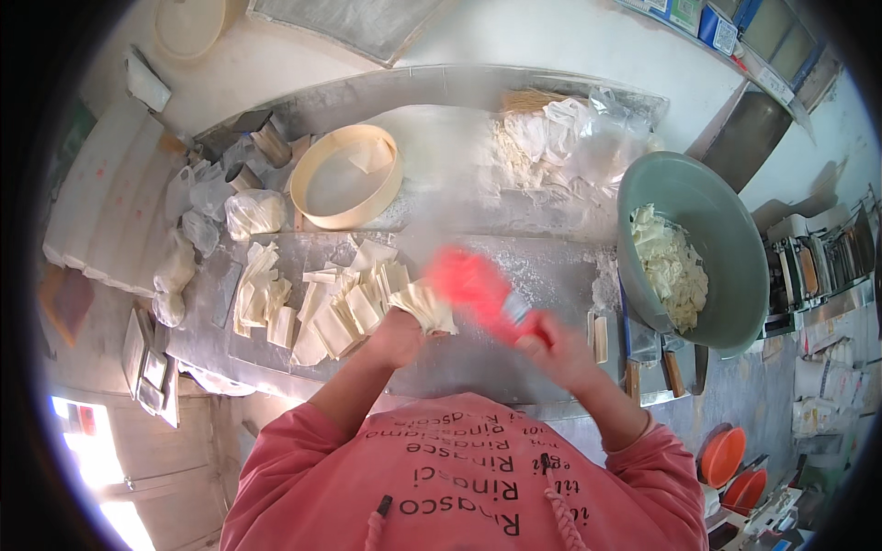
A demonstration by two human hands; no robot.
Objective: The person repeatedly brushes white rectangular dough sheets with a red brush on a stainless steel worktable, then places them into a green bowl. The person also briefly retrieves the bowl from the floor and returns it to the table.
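Observation:
My left hand point(397, 338) is closed around a fanned bundle of pale dough sheets point(426, 309), held just above the metal worktop point(469, 376). In my right hand point(562, 351) is the handle of a red tool point(470, 283). Its wide head is smeared by motion, so its exact kind cannot be made out; it points away from me toward the middle of the worktop, close by the bundle. More cut dough sheets point(342, 317) lie in loose stacks left of my left hand, and another pile of folded strips point(262, 292) sits farther left.
A round flour sieve point(347, 219) stands at the back left, beside plastic bags point(255, 213). To the right, a big grey-green basin point(737, 262) holds dough scraps point(671, 271). Wooden-handled tools point(673, 374) jut over the front edge near it. White cloth point(551, 129) lies at the back.

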